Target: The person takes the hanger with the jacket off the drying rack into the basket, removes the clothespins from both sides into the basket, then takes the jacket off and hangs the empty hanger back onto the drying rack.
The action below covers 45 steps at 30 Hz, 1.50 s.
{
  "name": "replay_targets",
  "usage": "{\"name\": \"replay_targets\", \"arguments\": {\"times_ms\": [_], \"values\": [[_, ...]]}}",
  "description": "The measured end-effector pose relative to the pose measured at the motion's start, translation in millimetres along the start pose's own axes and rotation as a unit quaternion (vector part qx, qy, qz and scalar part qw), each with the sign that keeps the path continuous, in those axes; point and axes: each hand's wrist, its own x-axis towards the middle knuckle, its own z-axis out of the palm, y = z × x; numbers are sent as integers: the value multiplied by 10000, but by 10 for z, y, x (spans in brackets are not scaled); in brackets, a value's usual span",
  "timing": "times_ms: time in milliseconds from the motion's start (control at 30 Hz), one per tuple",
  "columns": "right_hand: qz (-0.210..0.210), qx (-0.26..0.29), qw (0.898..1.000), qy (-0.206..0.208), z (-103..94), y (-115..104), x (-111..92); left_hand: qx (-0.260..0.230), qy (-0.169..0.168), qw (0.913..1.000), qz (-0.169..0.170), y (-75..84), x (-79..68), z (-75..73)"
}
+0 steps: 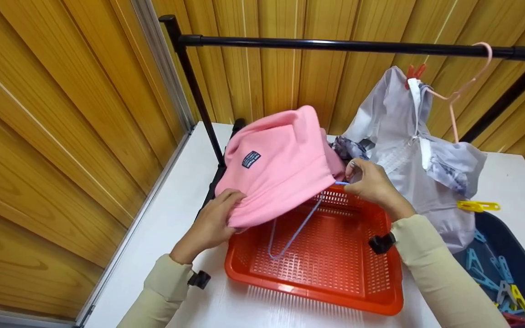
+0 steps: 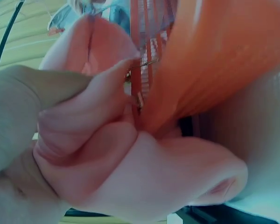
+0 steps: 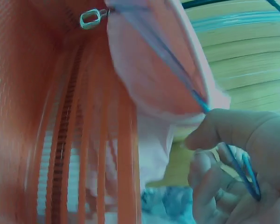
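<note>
A pink garment (image 1: 280, 168) with a small dark label is spread over the back left of the red plastic basket (image 1: 321, 291). My left hand (image 1: 214, 218) grips its lower left edge; the left wrist view shows the pink cloth (image 2: 93, 135) bunched in folds between thumb and fingers. At the garment's right corner, my right hand (image 1: 372, 182) holds one end of a thin blue hanger (image 1: 296, 234). Seen from the right wrist, the bent blue wire (image 3: 240, 170) lies within the curled fingers and runs up into the cloth. Part of the hanger is hidden inside the garment.
Behind the basket stands a black rack with a crossbar (image 1: 335, 44). A pale grey garment (image 1: 394, 127) hangs there on a pink hanger (image 1: 455, 95), with a red clothespin (image 1: 414, 75) and a yellow clothespin (image 1: 477, 206). A dark tray (image 1: 524, 255) of clothespins is at right.
</note>
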Motion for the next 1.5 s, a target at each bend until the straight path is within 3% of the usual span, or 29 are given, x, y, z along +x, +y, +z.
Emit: {"name": "replay_targets", "arguments": {"times_ms": [67, 233, 467, 567, 800, 1000, 1233, 1500], "values": [[-96, -101, 9999, -66, -14, 16, -22, -22, -18, 10000, -15, -20, 5, 0], [-168, 273, 9984, -462, -34, 30, -65, -34, -124, 9999, -103, -23, 18, 16], [145, 1367, 9830, -1215, -65, 27, -144, 94, -301, 9994, 142, 6, 15, 32], [243, 1573, 9791, -1266, -62, 21, -160, 163, -466, 9983, 325, 40, -4, 25], [451, 1869, 9726, -1305, -62, -21, -190, 697, -780, 9882, 1115, 202, -93, 0], [716, 2011, 9696, -1196, -69, -117, -228, 1008, -1353, 9791, 1135, 435, -182, -38], [791, 2160, 9661, -1171, -62, -312, -316, 1449, -1024, 9783, 1071, 660, -213, -10], [546, 2057, 9661, -1461, -86, -439, -402, 1988, -642, 9749, 770, 752, -227, -15]]}}
